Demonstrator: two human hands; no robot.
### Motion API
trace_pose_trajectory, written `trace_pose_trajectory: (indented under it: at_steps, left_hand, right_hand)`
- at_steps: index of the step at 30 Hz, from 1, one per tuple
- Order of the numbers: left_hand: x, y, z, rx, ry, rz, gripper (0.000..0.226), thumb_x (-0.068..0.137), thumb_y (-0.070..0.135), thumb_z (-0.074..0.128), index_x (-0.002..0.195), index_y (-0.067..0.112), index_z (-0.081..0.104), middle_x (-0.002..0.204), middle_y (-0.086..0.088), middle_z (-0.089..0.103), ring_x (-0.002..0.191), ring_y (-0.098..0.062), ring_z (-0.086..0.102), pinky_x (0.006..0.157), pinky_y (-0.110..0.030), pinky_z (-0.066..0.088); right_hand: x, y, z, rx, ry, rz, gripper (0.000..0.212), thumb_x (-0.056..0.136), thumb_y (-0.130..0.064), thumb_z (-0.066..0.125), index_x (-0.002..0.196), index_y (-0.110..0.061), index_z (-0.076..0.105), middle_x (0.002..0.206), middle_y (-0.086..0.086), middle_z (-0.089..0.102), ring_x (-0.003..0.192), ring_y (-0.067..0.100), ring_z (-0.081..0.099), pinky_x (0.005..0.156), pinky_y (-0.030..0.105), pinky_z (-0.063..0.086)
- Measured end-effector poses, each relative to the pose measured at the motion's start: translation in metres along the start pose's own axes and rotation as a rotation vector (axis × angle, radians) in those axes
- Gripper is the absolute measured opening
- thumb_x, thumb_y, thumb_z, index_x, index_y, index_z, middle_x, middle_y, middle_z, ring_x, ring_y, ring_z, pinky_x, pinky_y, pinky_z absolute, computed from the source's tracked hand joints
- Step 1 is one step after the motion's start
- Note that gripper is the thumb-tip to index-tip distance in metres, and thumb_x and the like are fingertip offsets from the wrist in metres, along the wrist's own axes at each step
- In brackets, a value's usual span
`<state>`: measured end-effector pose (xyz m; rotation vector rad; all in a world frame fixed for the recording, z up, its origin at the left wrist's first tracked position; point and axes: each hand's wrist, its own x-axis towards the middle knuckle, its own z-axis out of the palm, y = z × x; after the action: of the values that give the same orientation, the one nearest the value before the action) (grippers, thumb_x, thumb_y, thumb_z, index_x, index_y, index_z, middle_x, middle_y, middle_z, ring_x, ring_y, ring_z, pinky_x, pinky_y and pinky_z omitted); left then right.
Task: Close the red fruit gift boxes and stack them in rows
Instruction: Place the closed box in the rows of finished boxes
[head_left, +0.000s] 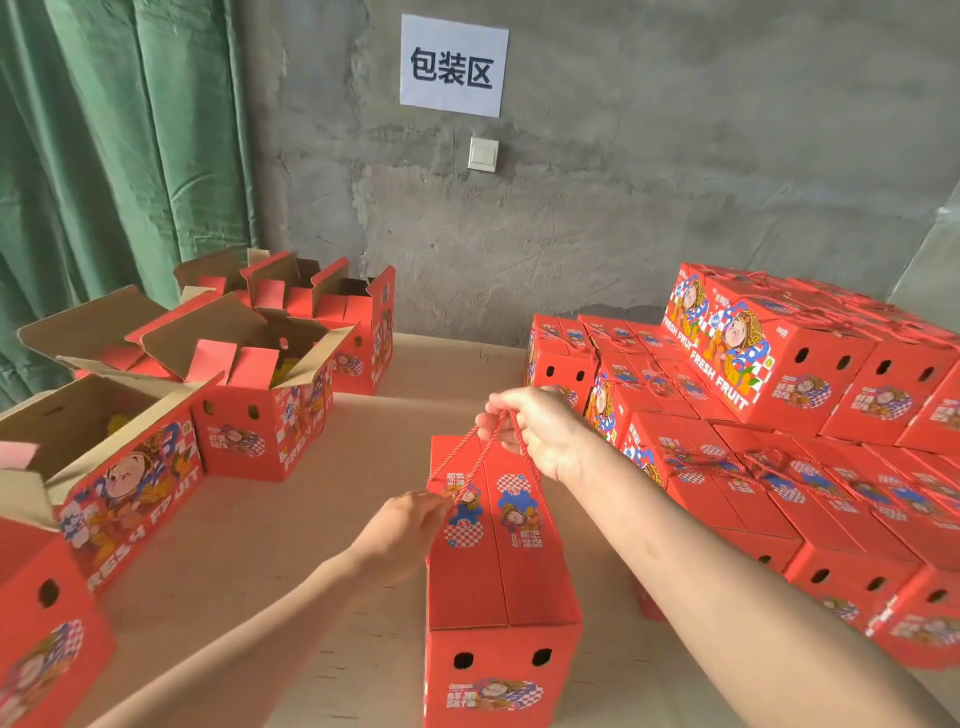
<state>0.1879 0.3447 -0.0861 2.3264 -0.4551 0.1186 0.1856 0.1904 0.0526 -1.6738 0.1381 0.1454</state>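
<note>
Centrally, right hand (535, 431) grips the rope handle (453, 452); left hand (408, 525) pinches it at the closed box (498, 577).

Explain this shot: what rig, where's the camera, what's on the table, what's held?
No machine here: the grips are a person's bare hands, filmed by one wide-angle camera worn on the head, looking forward and down. The right grip holds up the red cord of a closed box standing on the table. The left grip pinches the cord's lower end at the lid. To the left stand open boxes; on the right rises a stack of closed ones. A paper sign hangs on the wall.
</note>
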Motion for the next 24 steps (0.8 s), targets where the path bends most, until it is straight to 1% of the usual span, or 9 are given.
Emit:
trace_pose_trajectory:
  at_steps: [3,7,10,15,17,19,21,23,24]
  left_hand:
    - [0.0,0.003,-0.012,-0.036,0.095,0.089,0.023,0.096,0.006,0.046,0.095,-0.001,0.067,0.101,-0.009,0.066,0.096,-0.024,0.059,0.079,-0.019,0.038]
    - [0.002,0.024,-0.037,-0.147,0.277,0.212,0.023,0.097,0.009,0.047,0.095,0.004,0.069,0.094,0.002,0.062,0.089,-0.011,0.057,0.078,-0.006,0.036]
    - [0.006,0.042,-0.051,-0.185,0.378,0.206,0.025,0.098,0.011,0.045,0.091,0.005,0.068,0.089,0.001,0.06,0.084,-0.013,0.055,0.074,-0.014,0.036]
    - [0.003,0.058,-0.06,-0.231,0.486,0.241,0.028,0.099,0.008,0.043,0.086,0.0,0.067,0.088,-0.003,0.063,0.085,-0.019,0.057,0.077,-0.025,0.039]
    - [0.007,0.06,-0.059,-0.198,0.452,0.207,0.029,0.1,0.012,0.041,0.088,0.0,0.064,0.09,-0.005,0.063,0.088,-0.023,0.057,0.076,-0.028,0.037]
    - [0.012,0.056,-0.054,-0.152,0.361,0.196,0.029,0.101,0.017,0.039,0.094,0.006,0.064,0.096,0.0,0.061,0.096,-0.022,0.056,0.077,-0.025,0.036]
    - [0.016,0.042,-0.044,-0.188,0.175,0.202,0.031,0.1,0.028,0.039,0.113,0.012,0.063,0.119,0.001,0.06,0.115,-0.013,0.052,0.091,-0.019,0.035]
    - [0.018,0.028,-0.029,-0.313,-0.038,0.154,0.049,0.093,0.042,0.045,0.134,0.014,0.049,0.146,0.002,0.038,0.132,-0.008,0.037,0.109,-0.027,0.031]
    - [0.019,0.023,-0.019,-0.368,-0.102,0.102,0.057,0.09,0.043,0.053,0.138,0.015,0.043,0.149,0.007,0.027,0.135,-0.01,0.033,0.111,-0.033,0.032]
  right_hand:
    - [-0.004,-0.019,0.003,-0.016,0.041,-0.08,0.023,0.089,-0.008,0.048,0.067,-0.013,0.054,0.054,-0.001,0.06,0.052,0.011,0.056,0.057,0.024,0.033]
    - [-0.009,-0.059,0.003,0.023,0.075,-0.221,0.026,0.087,-0.008,0.049,0.062,-0.014,0.053,0.045,-0.004,0.056,0.047,0.009,0.056,0.054,0.021,0.032]
    - [-0.013,-0.081,0.005,0.048,0.108,-0.301,0.027,0.087,-0.011,0.051,0.061,-0.016,0.053,0.043,-0.007,0.055,0.046,0.008,0.056,0.054,0.021,0.036]
    - [-0.014,-0.097,0.005,0.05,0.153,-0.383,0.026,0.088,-0.014,0.052,0.062,-0.016,0.054,0.043,-0.007,0.055,0.044,0.008,0.056,0.052,0.02,0.037]
    - [-0.01,-0.1,0.003,0.046,0.158,-0.351,0.025,0.088,-0.015,0.051,0.064,-0.016,0.053,0.043,-0.008,0.055,0.043,0.007,0.056,0.053,0.021,0.036]
    - [-0.004,-0.094,-0.002,0.02,0.16,-0.291,0.024,0.089,-0.017,0.05,0.065,-0.016,0.052,0.043,-0.007,0.055,0.043,0.007,0.056,0.053,0.022,0.035]
    - [0.004,-0.081,-0.008,-0.009,0.206,-0.229,0.024,0.089,-0.017,0.049,0.065,-0.016,0.051,0.045,-0.006,0.054,0.042,0.007,0.055,0.053,0.021,0.033]
    - [0.009,-0.064,-0.015,-0.022,0.238,-0.172,0.025,0.09,-0.015,0.048,0.065,-0.015,0.05,0.046,-0.004,0.054,0.044,0.008,0.054,0.053,0.022,0.031]
    - [0.011,-0.057,-0.018,-0.035,0.259,-0.158,0.025,0.089,-0.014,0.049,0.064,-0.015,0.05,0.048,-0.003,0.054,0.046,0.01,0.054,0.053,0.022,0.032]
